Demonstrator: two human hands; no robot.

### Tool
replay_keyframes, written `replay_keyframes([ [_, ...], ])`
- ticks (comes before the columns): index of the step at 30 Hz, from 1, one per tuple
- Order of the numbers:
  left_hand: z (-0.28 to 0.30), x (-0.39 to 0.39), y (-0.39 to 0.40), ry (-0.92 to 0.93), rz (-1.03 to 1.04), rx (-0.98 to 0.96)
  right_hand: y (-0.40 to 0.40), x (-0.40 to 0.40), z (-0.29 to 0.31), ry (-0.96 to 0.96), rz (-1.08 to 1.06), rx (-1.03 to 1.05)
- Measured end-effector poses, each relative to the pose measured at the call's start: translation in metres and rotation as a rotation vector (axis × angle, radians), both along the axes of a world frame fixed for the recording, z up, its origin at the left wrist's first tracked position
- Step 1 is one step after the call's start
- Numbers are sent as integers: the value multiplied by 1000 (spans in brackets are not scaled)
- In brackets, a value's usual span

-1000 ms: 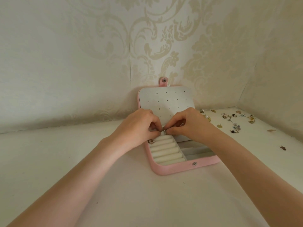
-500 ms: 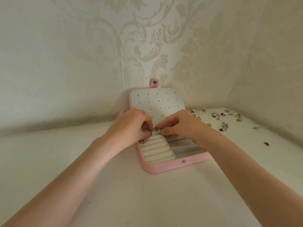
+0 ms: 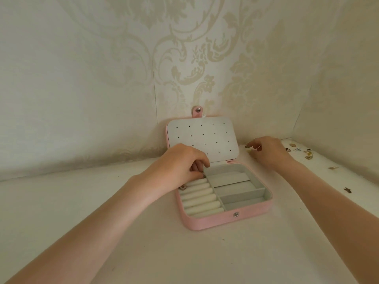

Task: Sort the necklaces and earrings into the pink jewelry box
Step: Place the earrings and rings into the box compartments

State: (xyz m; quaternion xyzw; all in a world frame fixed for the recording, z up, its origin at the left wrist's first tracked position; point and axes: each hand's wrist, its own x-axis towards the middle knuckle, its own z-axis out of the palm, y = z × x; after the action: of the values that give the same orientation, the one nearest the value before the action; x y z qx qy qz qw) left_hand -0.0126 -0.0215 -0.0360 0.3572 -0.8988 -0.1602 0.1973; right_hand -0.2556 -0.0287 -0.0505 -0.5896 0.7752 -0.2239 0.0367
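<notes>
Left hand (image 3: 180,162) grip pinches a ring (image 3: 203,174) over the jewelry box (image 3: 223,220); right hand (image 3: 268,150) pinches an earring (image 3: 248,147).

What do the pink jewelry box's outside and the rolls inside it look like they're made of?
The pink jewelry box shell looks like matte faux leather or suede-like fabric: soft, dull sheen, with a metal snap. The cream rolls look like velvety padded fabric, though the exact fabric cannot be told.

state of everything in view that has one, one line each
pink jewelry box: open, lid upright against the wall
snap tab: unfastened
ring rolls: one small piece at their far end, another at their left edge
right compartments: look empty
left hand: fingers curled at the piece
right hand: pinching a small piece beside the box
loose jewelry: scattered, unsorted
</notes>
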Motion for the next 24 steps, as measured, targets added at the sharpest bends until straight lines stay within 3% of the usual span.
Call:
replay_keyframes([
  [4,0,-2,2,-30,19,5,-4,1,-5,46,37,-57],
  [7,3,-1,2,-23,28,30,-2,-3,-1,-44,-1,-108],
  [11,10,-7,1,-69,60,-29,8,-15,22,-465,-67,-167],
  [15,14,-22,4,62,79,-33,29,-14,52,-824,71,-110],
  [18,15,-36,5,119,58,23,42,-3,63,-788,215,64],
  [24,14,-46,4,17,39,40,58,17,61,-685,390,234],
])
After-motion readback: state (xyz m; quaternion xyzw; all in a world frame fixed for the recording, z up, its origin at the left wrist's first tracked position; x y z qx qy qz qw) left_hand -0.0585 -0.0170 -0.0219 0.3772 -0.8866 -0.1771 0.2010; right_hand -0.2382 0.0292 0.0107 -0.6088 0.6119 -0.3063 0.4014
